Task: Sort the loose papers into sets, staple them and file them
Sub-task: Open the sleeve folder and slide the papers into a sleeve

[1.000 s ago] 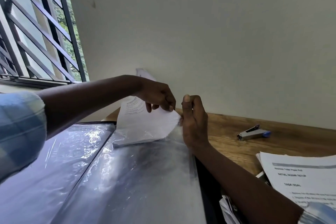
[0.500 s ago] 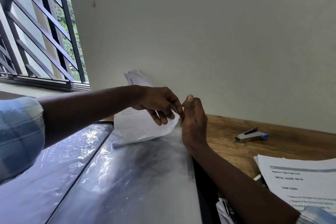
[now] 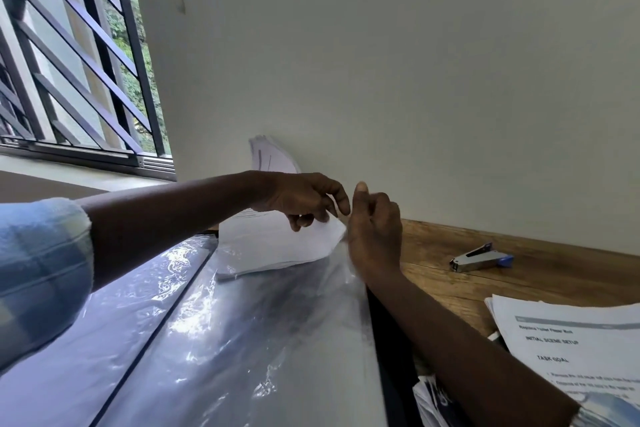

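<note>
Head view: papers [image 3: 277, 248] halfway inside a plastic sleeve [image 3: 259, 329].
The left hand [image 3: 304, 199] pinches the papers; the right hand [image 3: 375, 236], fingers curled, holds the sleeve's edge above the desk [image 3: 446, 288].

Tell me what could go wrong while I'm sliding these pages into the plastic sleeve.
The paper set is bowed, its top curling up by the wall, so it may crease or jam at the plastic sleeve mouth. The right hand pinches the thin sleeve edge; pulling harder could tear it or let it slip shut.
</note>
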{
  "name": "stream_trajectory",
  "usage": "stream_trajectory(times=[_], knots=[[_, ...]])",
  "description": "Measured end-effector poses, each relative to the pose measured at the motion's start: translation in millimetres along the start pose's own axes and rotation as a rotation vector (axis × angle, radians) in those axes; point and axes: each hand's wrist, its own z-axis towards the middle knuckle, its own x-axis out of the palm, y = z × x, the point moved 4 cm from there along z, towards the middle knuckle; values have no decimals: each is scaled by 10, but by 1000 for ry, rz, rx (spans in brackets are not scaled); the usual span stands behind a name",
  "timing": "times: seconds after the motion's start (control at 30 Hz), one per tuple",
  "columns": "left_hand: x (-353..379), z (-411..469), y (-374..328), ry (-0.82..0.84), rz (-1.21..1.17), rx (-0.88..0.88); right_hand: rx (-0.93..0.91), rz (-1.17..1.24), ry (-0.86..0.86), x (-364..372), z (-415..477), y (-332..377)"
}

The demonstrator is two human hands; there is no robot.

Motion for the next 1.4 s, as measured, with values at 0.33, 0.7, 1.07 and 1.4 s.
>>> stream_trajectory(times=[0.33, 0.7, 1.07, 1.4], knots=[[70, 72, -122, 23, -47, -29, 311, 126, 865, -284, 173, -35], [-31, 108, -336, -8, 833, 74, 147, 63, 799, -238, 225, -203], [85, 372, -359, 73, 860, 41, 220, 148, 604, -146, 153, -196], [-107, 519, -180, 31, 1228, 91, 311, 123, 679, -245, 194, -137]])
